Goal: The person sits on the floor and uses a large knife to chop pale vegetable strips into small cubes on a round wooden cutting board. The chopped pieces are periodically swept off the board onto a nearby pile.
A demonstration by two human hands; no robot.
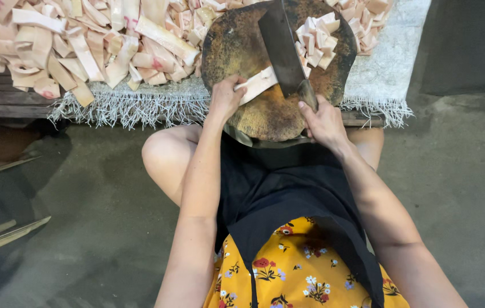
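On the near edge of the round wooden chopping block [265,114], the right hand [323,122] is closing fully around the handle of a broad cleaver [282,48], and the left hand [225,98] is pinching the near end of a pale strip [258,84] flat on the wood. The blade is lying across the strip's far end, so the cutting step seems in progress. Just beyond the blade, cut pieces [316,43] are collecting. Further left, uncut strips [71,40] are waiting on a fringed mat [140,105]. The next chop probably needs the fingers kept back from the edge.
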